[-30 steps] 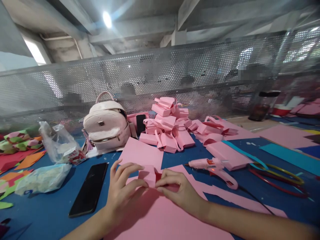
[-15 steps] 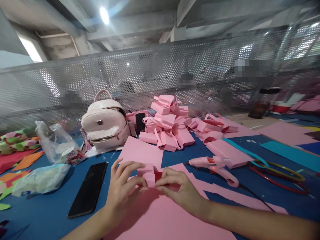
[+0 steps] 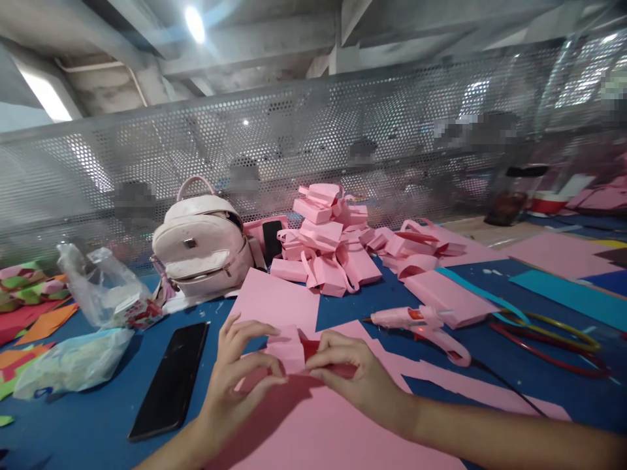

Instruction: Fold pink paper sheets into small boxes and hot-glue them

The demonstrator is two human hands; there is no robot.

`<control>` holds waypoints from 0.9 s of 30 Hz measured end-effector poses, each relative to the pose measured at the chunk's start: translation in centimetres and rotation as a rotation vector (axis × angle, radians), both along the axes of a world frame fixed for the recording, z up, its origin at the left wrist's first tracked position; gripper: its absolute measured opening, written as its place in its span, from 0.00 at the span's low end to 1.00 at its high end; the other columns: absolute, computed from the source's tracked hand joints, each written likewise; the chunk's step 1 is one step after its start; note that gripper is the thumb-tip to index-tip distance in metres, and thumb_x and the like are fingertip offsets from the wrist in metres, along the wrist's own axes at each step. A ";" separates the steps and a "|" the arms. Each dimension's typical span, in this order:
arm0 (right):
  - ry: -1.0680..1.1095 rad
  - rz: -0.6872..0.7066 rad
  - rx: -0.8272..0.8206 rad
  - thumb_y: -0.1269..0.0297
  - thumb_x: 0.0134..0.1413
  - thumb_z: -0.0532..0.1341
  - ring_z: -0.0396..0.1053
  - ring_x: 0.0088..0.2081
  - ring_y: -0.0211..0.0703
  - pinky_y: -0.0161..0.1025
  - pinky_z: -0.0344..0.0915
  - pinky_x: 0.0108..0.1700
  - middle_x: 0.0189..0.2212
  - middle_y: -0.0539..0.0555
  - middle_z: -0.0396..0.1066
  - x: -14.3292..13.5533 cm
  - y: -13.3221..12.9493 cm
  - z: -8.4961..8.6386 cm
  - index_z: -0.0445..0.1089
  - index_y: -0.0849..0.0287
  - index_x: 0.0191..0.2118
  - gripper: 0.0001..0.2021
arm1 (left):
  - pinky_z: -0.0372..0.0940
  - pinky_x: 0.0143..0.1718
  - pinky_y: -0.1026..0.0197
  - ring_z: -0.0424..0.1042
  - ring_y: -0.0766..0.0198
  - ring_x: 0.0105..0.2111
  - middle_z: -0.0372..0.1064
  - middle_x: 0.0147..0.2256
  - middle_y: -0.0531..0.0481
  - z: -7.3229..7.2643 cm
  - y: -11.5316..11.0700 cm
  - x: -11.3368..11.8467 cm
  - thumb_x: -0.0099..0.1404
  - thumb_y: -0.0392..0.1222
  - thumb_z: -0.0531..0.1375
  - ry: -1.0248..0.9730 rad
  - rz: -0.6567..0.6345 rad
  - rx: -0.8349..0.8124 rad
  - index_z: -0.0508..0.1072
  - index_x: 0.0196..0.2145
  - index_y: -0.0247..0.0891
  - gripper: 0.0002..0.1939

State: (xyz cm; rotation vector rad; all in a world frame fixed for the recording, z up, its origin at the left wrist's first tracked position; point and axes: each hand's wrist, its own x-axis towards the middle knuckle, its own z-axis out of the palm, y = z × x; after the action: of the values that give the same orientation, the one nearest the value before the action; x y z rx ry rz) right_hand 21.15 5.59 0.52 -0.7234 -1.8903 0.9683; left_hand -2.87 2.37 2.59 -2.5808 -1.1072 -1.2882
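Note:
A small folded pink paper box [image 3: 288, 350] is held between my hands just above a large pink sheet [image 3: 337, 424]. My left hand [image 3: 245, 365] has it by the left side, with fingers curved and thumb below. Opposite, my right hand [image 3: 350, 369] pinches the right edge, where a darker red inner face shows. The fingertips partly cover the box's sides. Right of my hands lies a pink hot glue gun [image 3: 421, 320] on its side, its cord trailing toward the front. A pink paper strip [image 3: 475, 385] runs below the gun.
Behind stand a pile of pink paper bags [image 3: 326, 238] and a pale backpack [image 3: 203, 245]. At left lie a black phone [image 3: 171, 378] and a plastic bag [image 3: 73, 365]. Yellow and red rings [image 3: 553, 346] and a turquoise sheet [image 3: 573, 297] lie right. A perforated metal screen [image 3: 294, 143] closes off the back.
My left thumb and fingers have shifted slightly on the box, showing more of its left side. The right hand keeps its pinch. The view has turned a little to the right.

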 end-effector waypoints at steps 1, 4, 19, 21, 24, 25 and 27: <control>0.005 -0.011 0.001 0.61 0.61 0.66 0.68 0.33 0.40 0.35 0.64 0.36 0.27 0.52 0.69 0.0 0.1 -0.1 0.83 0.53 0.36 0.07 | 0.41 0.66 0.49 0.66 0.58 0.51 0.69 0.49 0.48 0.0 0.0 -0.1 0.72 0.38 0.60 -0.011 0.000 0.006 0.76 0.33 0.46 0.08; 0.016 -0.030 -0.001 0.61 0.61 0.66 0.69 0.34 0.41 0.35 0.64 0.38 0.29 0.52 0.70 0.0 0.2 -0.2 0.83 0.54 0.35 0.07 | 0.42 0.66 0.46 0.67 0.58 0.50 0.68 0.48 0.49 -0.1 0.1 -0.5 0.70 0.36 0.62 -0.024 -0.004 0.049 0.76 0.34 0.46 0.07; 0.057 -0.039 0.052 0.72 0.57 0.65 0.69 0.34 0.40 0.36 0.63 0.38 0.29 0.51 0.71 -0.4 0.0 0.0 0.82 0.56 0.36 0.08 | 0.48 0.64 0.40 0.68 0.55 0.49 0.67 0.47 0.47 -1.0 0.1 -1.3 0.67 0.33 0.65 -0.025 0.111 0.173 0.77 0.38 0.45 0.07; 0.056 -0.037 0.058 0.72 0.57 0.65 0.68 0.34 0.40 0.36 0.63 0.37 0.29 0.51 0.71 -0.4 0.0 0.0 0.83 0.56 0.36 0.08 | 0.48 0.63 0.40 0.69 0.55 0.48 0.67 0.46 0.48 -0.8 0.0 -1.2 0.67 0.33 0.65 -0.022 0.120 0.186 0.77 0.38 0.46 0.07; 0.043 -0.032 0.072 0.70 0.58 0.65 0.68 0.33 0.40 0.36 0.64 0.37 0.29 0.51 0.70 -0.5 -0.1 0.0 0.83 0.56 0.35 0.07 | 0.50 0.62 0.41 0.69 0.56 0.46 0.69 0.45 0.48 -0.3 -0.1 -0.9 0.68 0.33 0.64 -0.025 0.136 0.219 0.78 0.35 0.46 0.08; 0.037 -0.033 0.074 0.68 0.59 0.65 0.68 0.33 0.40 0.36 0.64 0.37 0.28 0.51 0.70 -0.5 -0.1 0.0 0.83 0.55 0.35 0.07 | 0.51 0.61 0.42 0.69 0.56 0.45 0.69 0.44 0.49 -0.2 -0.2 -0.8 0.68 0.33 0.64 -0.023 0.141 0.228 0.78 0.35 0.47 0.08; 0.020 -0.040 0.056 0.64 0.60 0.65 0.68 0.33 0.41 0.36 0.64 0.37 0.29 0.52 0.70 -0.4 -0.2 0.1 0.82 0.55 0.35 0.07 | 0.51 0.60 0.43 0.69 0.56 0.45 0.71 0.43 0.49 0.1 -0.2 -0.7 0.69 0.33 0.63 -0.003 0.153 0.240 0.79 0.34 0.47 0.09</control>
State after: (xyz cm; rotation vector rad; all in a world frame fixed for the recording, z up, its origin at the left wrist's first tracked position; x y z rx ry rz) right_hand 20.72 5.39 0.61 -0.7138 -1.8712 0.8908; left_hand -3.53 2.19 2.73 -2.2762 -1.0547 -1.3016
